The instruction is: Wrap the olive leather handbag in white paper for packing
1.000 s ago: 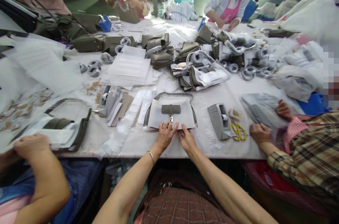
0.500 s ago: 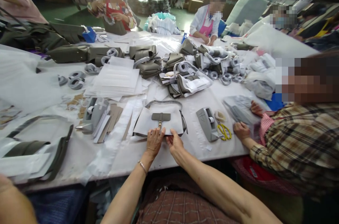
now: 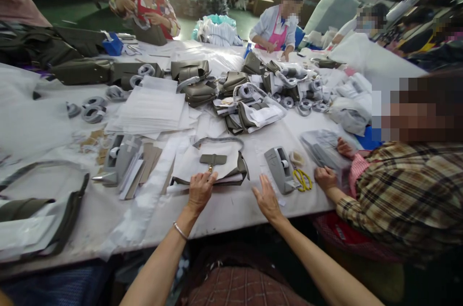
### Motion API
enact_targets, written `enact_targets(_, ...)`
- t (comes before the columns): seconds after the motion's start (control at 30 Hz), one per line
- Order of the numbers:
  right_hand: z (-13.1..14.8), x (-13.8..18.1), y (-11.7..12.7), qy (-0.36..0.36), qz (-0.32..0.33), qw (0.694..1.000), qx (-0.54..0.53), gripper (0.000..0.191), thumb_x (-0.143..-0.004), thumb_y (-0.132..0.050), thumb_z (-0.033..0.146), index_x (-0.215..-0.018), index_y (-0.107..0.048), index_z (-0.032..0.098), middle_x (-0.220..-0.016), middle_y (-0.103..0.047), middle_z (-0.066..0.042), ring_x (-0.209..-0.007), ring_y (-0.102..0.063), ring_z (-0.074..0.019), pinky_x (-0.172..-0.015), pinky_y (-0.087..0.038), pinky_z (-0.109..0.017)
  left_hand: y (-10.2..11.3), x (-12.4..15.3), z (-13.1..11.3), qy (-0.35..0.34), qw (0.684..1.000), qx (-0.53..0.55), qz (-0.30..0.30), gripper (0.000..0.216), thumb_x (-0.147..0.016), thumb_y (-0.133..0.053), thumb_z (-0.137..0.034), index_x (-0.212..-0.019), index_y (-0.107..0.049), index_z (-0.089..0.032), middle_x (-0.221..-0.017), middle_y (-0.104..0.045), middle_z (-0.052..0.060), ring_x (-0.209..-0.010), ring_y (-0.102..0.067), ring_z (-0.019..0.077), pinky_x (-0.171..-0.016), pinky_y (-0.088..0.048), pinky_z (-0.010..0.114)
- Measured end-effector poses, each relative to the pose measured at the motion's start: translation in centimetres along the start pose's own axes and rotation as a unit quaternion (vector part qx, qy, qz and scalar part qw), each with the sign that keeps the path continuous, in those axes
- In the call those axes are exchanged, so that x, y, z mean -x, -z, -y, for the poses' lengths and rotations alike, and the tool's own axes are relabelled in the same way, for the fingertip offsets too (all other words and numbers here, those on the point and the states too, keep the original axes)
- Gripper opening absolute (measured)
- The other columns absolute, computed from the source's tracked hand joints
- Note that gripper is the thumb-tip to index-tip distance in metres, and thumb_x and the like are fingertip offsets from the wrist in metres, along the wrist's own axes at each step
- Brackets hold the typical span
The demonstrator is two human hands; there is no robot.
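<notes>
An olive handbag (image 3: 211, 163) wrapped in white paper lies flat on the table in front of me, its olive clasp tab and metal lock showing. My left hand (image 3: 199, 191) presses on the bag's near edge by the lock. My right hand (image 3: 266, 198) hovers open over the table, just right of the bag, close to a grey tape dispenser (image 3: 277, 168). Yellow scissors (image 3: 300, 179) lie beside the dispenser.
A second grey tape dispenser (image 3: 117, 159) and card strips sit to the left. Stacked white paper sheets (image 3: 150, 110) and several wrapped olive bags (image 3: 249, 115) fill the middle. A co-worker's hands (image 3: 325, 178) handle a plastic bag at the right. Other people work across the white table (image 3: 224, 209).
My right hand has left the bag and moved right toward the tape dispenser. My left hand stays on the bag. The view shifted right.
</notes>
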State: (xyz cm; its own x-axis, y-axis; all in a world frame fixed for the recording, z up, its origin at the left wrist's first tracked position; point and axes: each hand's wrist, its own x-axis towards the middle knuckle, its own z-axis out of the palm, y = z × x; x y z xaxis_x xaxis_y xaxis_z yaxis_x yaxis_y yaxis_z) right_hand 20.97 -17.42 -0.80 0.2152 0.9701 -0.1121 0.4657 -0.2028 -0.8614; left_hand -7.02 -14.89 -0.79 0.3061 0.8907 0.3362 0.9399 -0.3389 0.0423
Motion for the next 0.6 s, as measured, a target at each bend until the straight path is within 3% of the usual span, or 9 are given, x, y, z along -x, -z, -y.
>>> enact_targets(0.1,-3.3,-0.9,1.0,-0.039,-0.020,0.985,0.167,0.070,-0.079,-0.065,0.040,-0.138,-0.048,0.005,-0.155,-0.032,-0.023,-0.148,-0.022,-0.0337,-0.121,-0.011,-0.054,-0.1,0.2,-0.1,0.000,1.000,-0.002,0.014,0.037,-0.089,-0.052,-0.015,-0.123,-0.061,-0.028,-0.107,-0.066,0.007,-0.088,-0.056,0.0238,-0.077,-0.042,0.039)
enact_targets(0.2,-5.0,0.7,-0.5,-0.019,0.042,0.965,0.259,0.071,-0.082,-0.062,0.036,-0.142,-0.044,0.003,-0.156,-0.028,-0.024,-0.149,-0.020,-0.0337,-0.121,-0.010,-0.054,-0.2,0.3,-0.2,0.011,1.000,-0.001,0.019,0.039,-0.088,-0.053,-0.016,-0.123,-0.061,-0.029,-0.108,-0.066,0.007,-0.088,-0.055,0.0244,-0.078,-0.042,0.039)
enact_targets(0.37,-4.5,4.5,-1.7,0.087,0.178,0.943,0.269,0.068,-0.085,-0.059,0.037,-0.146,-0.042,0.012,-0.157,-0.030,-0.017,-0.148,-0.024,-0.0293,-0.121,-0.015,-0.049,-0.6,0.6,-0.1,0.017,0.999,0.011,0.026,0.040,-0.086,-0.055,-0.016,-0.124,-0.061,-0.029,-0.109,-0.065,0.007,-0.090,-0.055,0.0248,-0.077,-0.042,0.038)
enact_targets(0.6,-2.7,0.6,-1.4,0.090,0.149,0.941,0.289,0.070,-0.084,-0.061,0.035,-0.146,-0.040,0.010,-0.158,-0.026,-0.019,-0.150,-0.017,-0.0302,-0.122,-0.012,-0.051,-0.3,0.5,-0.1,0.020,0.999,0.010,0.023,0.039,-0.087,-0.055,-0.016,-0.123,-0.061,-0.029,-0.108,-0.066,0.006,-0.089,-0.055,0.0246,-0.076,-0.041,0.039)
